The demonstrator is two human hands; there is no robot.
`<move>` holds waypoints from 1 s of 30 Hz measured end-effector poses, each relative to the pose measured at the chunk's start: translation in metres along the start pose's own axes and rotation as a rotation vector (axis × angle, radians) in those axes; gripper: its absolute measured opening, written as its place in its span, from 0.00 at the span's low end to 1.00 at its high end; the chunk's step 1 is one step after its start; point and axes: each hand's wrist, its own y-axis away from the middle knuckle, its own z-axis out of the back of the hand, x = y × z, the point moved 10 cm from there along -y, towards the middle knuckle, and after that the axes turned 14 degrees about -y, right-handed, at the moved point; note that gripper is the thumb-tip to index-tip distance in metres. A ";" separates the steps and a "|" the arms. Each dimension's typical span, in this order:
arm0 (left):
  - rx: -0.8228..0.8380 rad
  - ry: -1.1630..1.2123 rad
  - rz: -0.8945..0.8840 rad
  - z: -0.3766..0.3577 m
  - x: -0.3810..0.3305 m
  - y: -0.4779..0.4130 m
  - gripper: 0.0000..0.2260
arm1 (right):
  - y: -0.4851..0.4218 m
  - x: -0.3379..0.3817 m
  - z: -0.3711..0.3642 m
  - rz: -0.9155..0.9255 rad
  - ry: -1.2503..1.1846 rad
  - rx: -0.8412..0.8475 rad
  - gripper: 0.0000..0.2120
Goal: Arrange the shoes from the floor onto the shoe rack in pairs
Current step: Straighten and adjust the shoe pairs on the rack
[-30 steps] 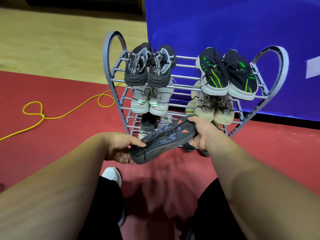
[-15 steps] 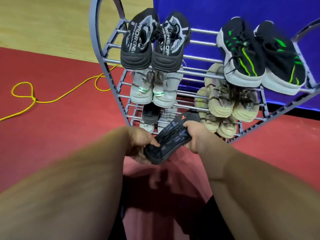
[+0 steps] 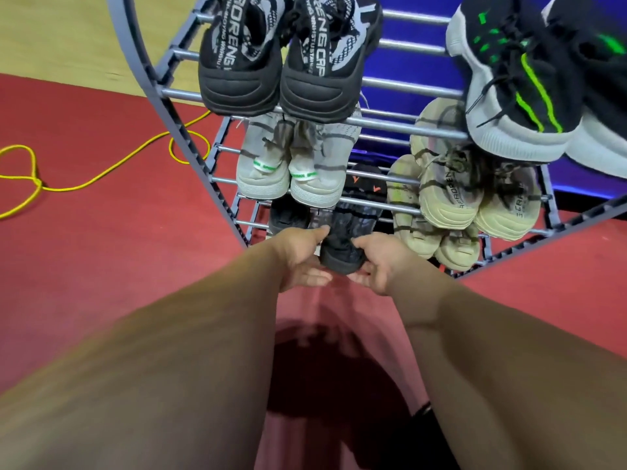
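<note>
The dark grey mesh shoe with orange marks (image 3: 351, 228) is at the lowest tier of the grey metal-bar shoe rack (image 3: 390, 124). Its near end is gripped between the left hand (image 3: 300, 257) and right hand (image 3: 376, 262). Lettering on the black-and-white knit pair (image 3: 281, 62) reads partly "AORENG", and on the beige pair (image 3: 448, 201) "APOREN". The rack stands on red floor (image 3: 118, 249) before a blue wall panel (image 3: 407, 32), with a yellow cable (image 3: 61, 189) to the left.

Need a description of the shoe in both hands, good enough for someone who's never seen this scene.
Find the grey shoe rack and drop to its lowest shelf, left of the beige shoes. The dark shoe there has the left hand and right hand gripping its near end. Unlike the black shoe beside it, it shows small orange marks.
</note>
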 end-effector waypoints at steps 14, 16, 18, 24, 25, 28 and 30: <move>-0.374 -0.088 0.029 0.114 0.017 -0.028 0.13 | -0.035 -0.006 -0.025 0.083 -0.072 -0.057 0.18; -0.376 0.011 0.041 0.113 0.018 -0.035 0.15 | -0.032 -0.008 -0.029 0.089 -0.063 -0.061 0.15; -0.360 0.103 0.060 0.105 0.018 -0.039 0.12 | -0.030 -0.010 -0.035 0.078 -0.084 -0.024 0.11; -0.305 0.317 0.068 0.082 0.017 -0.060 0.17 | -0.032 -0.005 -0.036 0.122 -0.082 0.005 0.08; -0.312 0.349 0.063 0.081 0.017 -0.062 0.17 | -0.033 -0.004 -0.037 0.127 -0.079 0.008 0.08; -0.331 0.417 0.053 0.083 0.016 -0.067 0.14 | -0.036 -0.004 -0.038 0.131 -0.086 0.015 0.08; -0.322 0.459 0.055 0.082 0.016 -0.067 0.10 | -0.037 -0.003 -0.039 0.135 -0.089 0.017 0.07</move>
